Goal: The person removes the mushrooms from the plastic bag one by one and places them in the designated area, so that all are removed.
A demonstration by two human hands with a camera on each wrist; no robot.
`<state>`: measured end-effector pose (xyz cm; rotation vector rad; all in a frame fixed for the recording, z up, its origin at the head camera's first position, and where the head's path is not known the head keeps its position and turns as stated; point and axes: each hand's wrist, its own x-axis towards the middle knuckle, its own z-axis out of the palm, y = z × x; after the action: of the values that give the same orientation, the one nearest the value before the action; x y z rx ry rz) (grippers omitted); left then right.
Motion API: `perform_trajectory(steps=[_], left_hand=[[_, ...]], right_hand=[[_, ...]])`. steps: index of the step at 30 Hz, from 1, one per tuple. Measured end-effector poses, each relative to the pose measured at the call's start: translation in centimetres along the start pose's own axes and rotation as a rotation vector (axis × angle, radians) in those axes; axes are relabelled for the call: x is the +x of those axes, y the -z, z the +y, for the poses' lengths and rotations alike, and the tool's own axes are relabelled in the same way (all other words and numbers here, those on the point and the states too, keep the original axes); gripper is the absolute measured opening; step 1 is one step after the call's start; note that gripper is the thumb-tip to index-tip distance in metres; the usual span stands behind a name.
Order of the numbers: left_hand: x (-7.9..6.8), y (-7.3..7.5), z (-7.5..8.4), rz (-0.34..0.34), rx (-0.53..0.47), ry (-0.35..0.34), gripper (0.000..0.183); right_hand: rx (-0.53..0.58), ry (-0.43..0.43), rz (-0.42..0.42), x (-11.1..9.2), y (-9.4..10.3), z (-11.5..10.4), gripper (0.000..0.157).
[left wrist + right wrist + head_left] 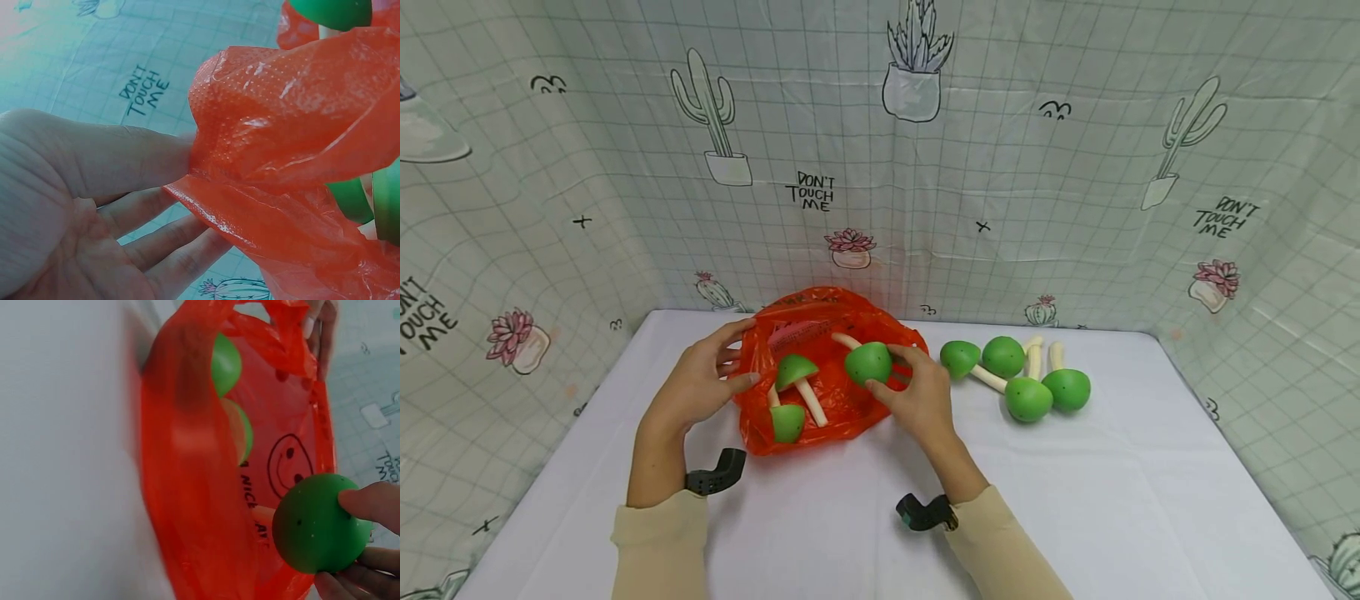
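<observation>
White-covered table [1150,500], cactus-print sheet [1000,167] behind and on both sides. Count: seven green-capped mushrooms [1028,400]. Four on the table, right of one red plastic bag [857,421]; two inside it; one held mushroom [868,364] at its mouth. My right hand [928,396] pinches that cap; my left hand [696,379] pinches the bag's left rim.

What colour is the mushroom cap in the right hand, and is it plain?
The cap is green with small dark specks, clearest in the right wrist view.
</observation>
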<state>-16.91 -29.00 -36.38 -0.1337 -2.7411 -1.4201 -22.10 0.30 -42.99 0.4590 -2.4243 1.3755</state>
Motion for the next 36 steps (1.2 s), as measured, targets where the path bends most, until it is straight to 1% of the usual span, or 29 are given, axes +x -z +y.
perform_trajectory(steps=[11,17,26,33,36], left_hand=[[-0.1,0.0,0.2,-0.004,-0.003,0.01,0.077],[-0.1,-0.1,0.2,-0.003,-0.002,0.005,0.076],[0.0,-0.1,0.1,-0.001,-0.008,-0.023,0.076],[0.0,-0.1,0.2,0.002,-0.004,-0.03,0.076],[-0.1,-0.1,0.2,0.005,0.0,-0.031,0.076]], right_hand=[[0.079,0.002,-0.001,-0.1,1.0,-1.2,0.055],[0.095,0.022,0.002,-0.1,1.7,-1.6,0.054],[0.094,0.048,0.008,0.0,2.8,-1.9,0.053],[0.138,0.08,0.012,0.0,4.0,-2.5,0.053],[0.136,0.095,0.018,0.1,4.5,-2.7,0.053]])
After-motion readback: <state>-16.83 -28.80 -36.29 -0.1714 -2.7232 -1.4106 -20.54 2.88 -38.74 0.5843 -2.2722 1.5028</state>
